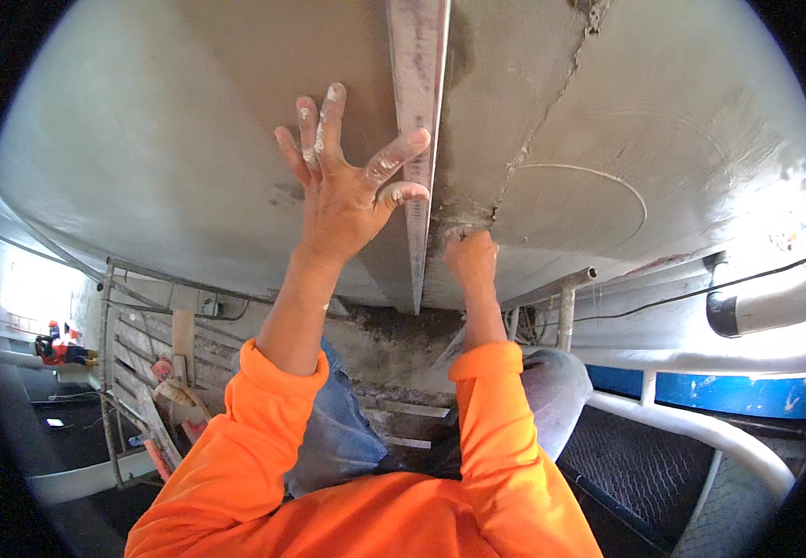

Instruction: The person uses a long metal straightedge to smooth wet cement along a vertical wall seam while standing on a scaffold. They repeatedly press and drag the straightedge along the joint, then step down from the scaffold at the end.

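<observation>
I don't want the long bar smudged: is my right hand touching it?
Apart. The head view shows a strip of grey surface between your right hand, closed into a fist, and the long bar.

The scene is viewed from the wearer's head by one fisheye camera, pointed down over the near sleeves [259, 432] toward the wall [198, 139].

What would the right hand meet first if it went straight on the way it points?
Most likely the grey plastered surface ahead of the right hand, to the right of the long straightedge; depth is unclear, so it may be touching already.
</observation>
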A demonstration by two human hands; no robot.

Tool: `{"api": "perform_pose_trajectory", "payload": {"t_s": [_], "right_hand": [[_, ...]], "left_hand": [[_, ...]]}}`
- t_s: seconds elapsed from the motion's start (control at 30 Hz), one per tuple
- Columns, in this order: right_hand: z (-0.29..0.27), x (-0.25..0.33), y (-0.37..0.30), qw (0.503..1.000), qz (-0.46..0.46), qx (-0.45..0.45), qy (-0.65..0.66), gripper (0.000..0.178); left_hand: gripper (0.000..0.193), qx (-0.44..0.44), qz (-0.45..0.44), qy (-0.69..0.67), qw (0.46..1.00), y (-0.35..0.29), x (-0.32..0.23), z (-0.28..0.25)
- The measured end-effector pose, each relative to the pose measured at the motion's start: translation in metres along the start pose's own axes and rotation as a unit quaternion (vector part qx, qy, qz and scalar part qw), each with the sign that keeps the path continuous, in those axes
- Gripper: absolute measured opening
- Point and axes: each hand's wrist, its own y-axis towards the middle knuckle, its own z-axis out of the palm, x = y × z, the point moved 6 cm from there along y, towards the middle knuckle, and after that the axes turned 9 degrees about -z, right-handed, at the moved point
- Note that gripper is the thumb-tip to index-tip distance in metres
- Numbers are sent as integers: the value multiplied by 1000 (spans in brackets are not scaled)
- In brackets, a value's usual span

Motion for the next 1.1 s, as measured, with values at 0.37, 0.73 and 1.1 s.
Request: {"api": "perform_pose_trajectory", "payload": {"t_s": [0.37,0.73,1.1], "right_hand": [[39,-6,53,995,-65,68,-43,38],[-109,147,-47,914,-360,68,-171,54],[-93,155,-46,922,-378,-19,-77,47]], "left_hand": [[65,14,-1,18,1000,-2,2,2],[55,11,-6,7,1000,-5,1,1],[60,5,20,80,997,-6,-2,-3]]}}
